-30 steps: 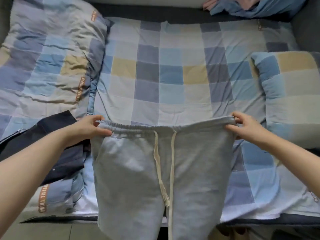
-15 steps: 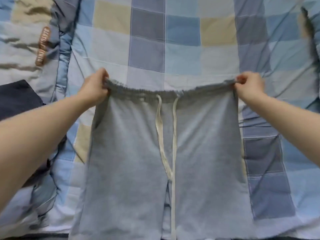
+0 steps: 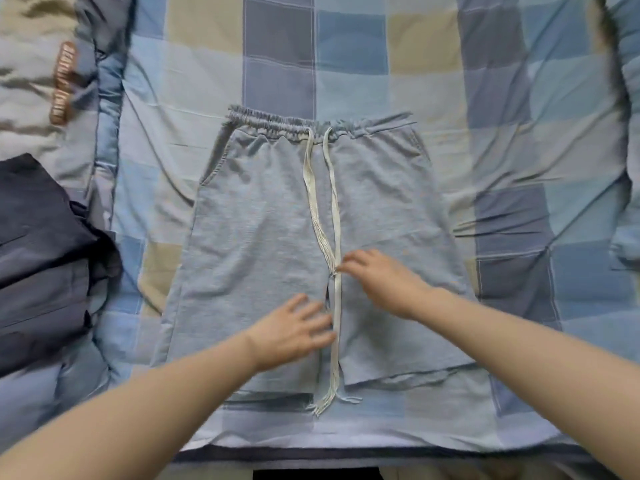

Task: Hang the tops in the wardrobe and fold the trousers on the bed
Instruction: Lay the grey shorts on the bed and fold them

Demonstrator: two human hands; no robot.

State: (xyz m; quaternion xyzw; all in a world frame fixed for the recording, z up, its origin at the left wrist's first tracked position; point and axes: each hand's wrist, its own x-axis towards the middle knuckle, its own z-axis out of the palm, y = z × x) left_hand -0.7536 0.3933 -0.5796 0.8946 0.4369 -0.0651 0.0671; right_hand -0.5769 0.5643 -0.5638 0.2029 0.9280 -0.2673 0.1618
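The left hand [image 3: 294, 329] lies flat on the grey shorts [image 3: 263, 244], fingers straight and spread on the left leg just beside the centre gap. The right hand [image 3: 382, 282] reaches in over the right leg, its fingertips [image 3: 346, 266] meeting the cream drawstring [image 3: 334, 209] near the crotch; motion blur hides whether they pinch the cord or only touch it. Half a second ago both hands gripped the two ends of the waistband and held the shorts up over the bed; now they have let go of the waistband [image 3: 311, 126] and moved down to the middle of the garment. The shorts lie spread flat, front up, waistband away from the person, legs toward the near edge, the drawstring trailing straight down past the hems. They rest on a checked sheet [image 3: 519, 168] of blue, grey and tan squares that covers the bed. A dark navy garment [image 3: 41, 244] lies crumpled at the left, beside a rumpled checked quilt [image 3: 38, 91]. Both forearms stretch in from the bottom corners, converging toward the centre.
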